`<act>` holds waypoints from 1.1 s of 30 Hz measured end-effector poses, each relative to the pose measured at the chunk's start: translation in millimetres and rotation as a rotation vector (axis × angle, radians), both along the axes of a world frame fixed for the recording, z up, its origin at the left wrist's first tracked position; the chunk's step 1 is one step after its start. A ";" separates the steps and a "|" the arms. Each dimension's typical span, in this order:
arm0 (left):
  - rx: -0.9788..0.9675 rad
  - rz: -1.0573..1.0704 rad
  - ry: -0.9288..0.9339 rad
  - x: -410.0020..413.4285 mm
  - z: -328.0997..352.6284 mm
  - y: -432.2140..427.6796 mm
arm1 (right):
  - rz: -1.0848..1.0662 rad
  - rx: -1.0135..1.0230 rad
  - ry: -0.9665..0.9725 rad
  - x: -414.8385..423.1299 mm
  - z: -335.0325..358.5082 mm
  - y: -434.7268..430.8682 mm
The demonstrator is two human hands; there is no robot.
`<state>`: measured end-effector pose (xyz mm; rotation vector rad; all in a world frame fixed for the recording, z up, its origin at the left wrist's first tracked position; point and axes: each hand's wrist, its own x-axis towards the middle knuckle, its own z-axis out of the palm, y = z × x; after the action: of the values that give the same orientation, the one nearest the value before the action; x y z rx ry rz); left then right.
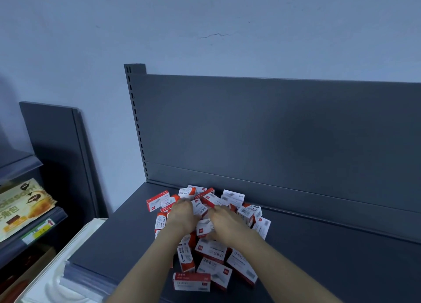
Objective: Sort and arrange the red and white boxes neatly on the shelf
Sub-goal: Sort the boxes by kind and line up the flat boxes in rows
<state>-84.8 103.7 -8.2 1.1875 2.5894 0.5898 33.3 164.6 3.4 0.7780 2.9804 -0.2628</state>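
Note:
A loose heap of small red and white boxes lies jumbled on the dark grey shelf, from the back panel towards the front edge. Both arms reach into the middle of the heap. My left hand lies on the boxes at the left of the pile, fingers bent down among them. Just to its right, my right hand rests on the boxes with a white box between the two hands. Whether either hand grips a box is hidden. One box lies apart at the pile's left edge.
The shelf's upright back panel stands close behind the heap. A slotted post marks its left end. At lower left, another shelf unit holds a snack packet. A white object sits below the shelf's front left corner.

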 end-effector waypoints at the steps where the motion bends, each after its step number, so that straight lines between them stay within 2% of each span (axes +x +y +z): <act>1: 0.000 0.006 -0.006 1.2 1.1 -0.3 | -0.011 -0.009 0.006 0.3 0.0 -1.7; 10: 0.135 0.056 0.024 4.5 -1.4 -9.9 | -0.013 0.033 0.072 6.8 9.2 -10.0; 14: 0.149 0.066 0.083 7.4 10.8 -12.6 | -0.054 -0.084 0.080 10.7 6.3 -15.9; 19: 0.319 0.012 0.185 26.3 37.1 -6.3 | -0.120 -0.216 0.243 31.9 12.1 -14.8; 27: 0.450 -0.200 0.213 119.8 64.9 53.4 | -0.368 -0.238 0.409 144.5 40.7 16.4; 33: 0.430 -0.335 0.137 242.7 60.9 94.4 | -0.576 -0.194 0.357 272.3 39.5 39.5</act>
<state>157.9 198.1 52.7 1.8036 2.3499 1.0523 305.6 204.1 42.9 1.7028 2.8787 -0.7720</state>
